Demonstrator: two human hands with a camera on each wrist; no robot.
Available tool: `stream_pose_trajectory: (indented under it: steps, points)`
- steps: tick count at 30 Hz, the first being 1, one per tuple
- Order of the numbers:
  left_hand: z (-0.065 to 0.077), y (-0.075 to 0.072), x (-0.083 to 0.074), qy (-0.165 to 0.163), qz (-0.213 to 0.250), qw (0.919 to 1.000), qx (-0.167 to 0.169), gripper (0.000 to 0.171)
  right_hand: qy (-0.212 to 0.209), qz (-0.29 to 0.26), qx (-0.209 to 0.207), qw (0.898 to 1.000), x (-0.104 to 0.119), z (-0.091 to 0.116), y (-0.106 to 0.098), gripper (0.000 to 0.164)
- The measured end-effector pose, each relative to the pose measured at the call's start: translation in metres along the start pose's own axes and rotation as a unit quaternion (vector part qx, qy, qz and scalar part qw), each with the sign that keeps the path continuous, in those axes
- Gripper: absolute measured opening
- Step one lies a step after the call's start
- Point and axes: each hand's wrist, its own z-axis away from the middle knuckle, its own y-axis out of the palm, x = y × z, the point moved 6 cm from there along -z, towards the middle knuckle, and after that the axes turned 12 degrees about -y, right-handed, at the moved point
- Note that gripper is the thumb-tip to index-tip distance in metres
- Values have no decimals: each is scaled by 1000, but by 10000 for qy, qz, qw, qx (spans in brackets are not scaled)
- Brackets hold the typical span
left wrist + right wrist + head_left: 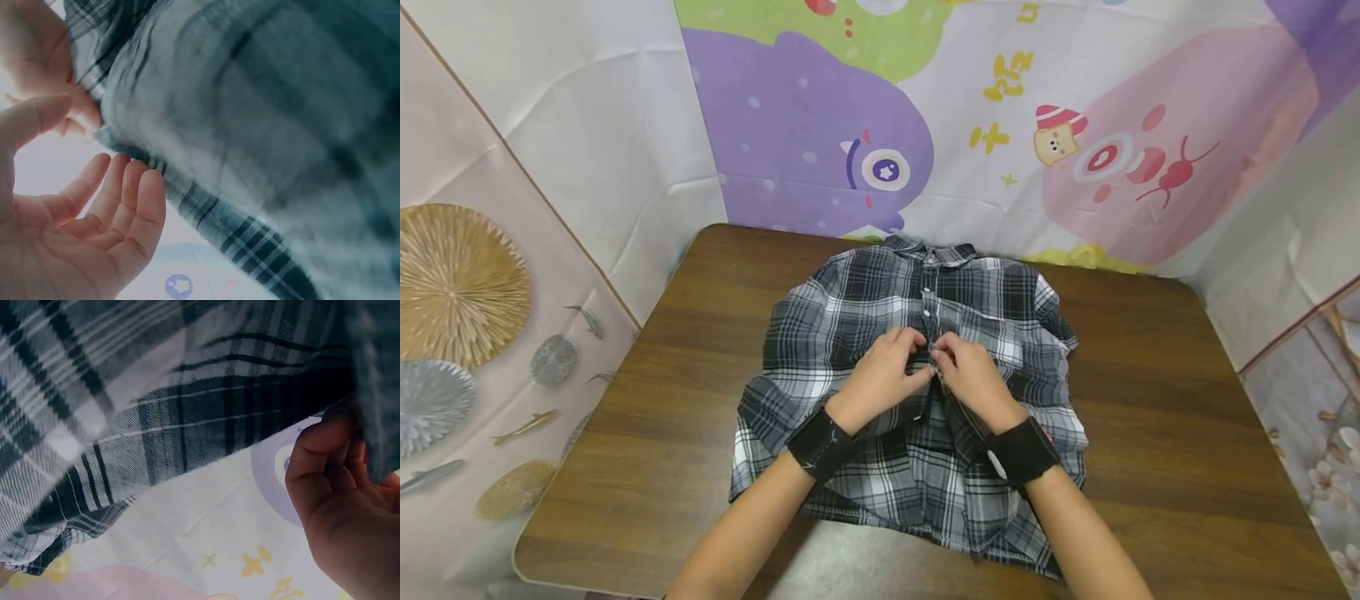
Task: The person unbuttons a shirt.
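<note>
A black, grey and white plaid shirt (pixel 805 333) lies front up, its collar (pixel 928 252) at the far side. Small light buttons show below the collar, and lower down the front hangs apart. My left hand (pixel 880 379) is at the middle of the front placket. In the left wrist view the thumb and fingers of that hand (pixel 94 231) stand apart, the fingertips close against the cloth edge. Opposite it, my right hand (pixel 977 383) pinches the placket edge. The right wrist view shows its fingers curled at the cloth, the tips partly hidden.
A brown wooden table (pixel 647 400) carries the shirt. Behind it hangs a cartoon-printed cloth (pixel 820 125), with a patterned panel (pixel 445 150) on the left and another on the right. Black bands (pixel 822 444) wrap both wrists.
</note>
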Motion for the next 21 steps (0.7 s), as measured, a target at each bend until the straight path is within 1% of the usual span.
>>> stream_pose_trajectory:
  steps: [3, 6, 10, 13, 16, 21]
  points:
    - [-3, 2, -3, 45, -5, 10000, -67, 38, -87, -54, -211, 9997, 2, 0, -4, 11]
    - [-4, 2, -5, 67, 12, 9998, -192, 35, -202, -170, -390, 9989, 6, 1, -9, 10]
    - [-3, -2, -8, 85, 100, 9989, -449, 31, -350, -304, -583, 9972, 11, 3, -14, 11]
    - [-2, -4, -8, 92, 146, 9982, -576, 29, -444, -348, -707, 9959, 13, 5, -16, 12]
    - [-1, -4, -8, 90, 151, 9980, -614, 24, -499, -419, -794, 9947, 15, 7, -16, 11]
    - [0, -1, -5, 103, 127, 9982, -579, 16, -543, -509, -892, 9932, 14, 9, -12, 10]
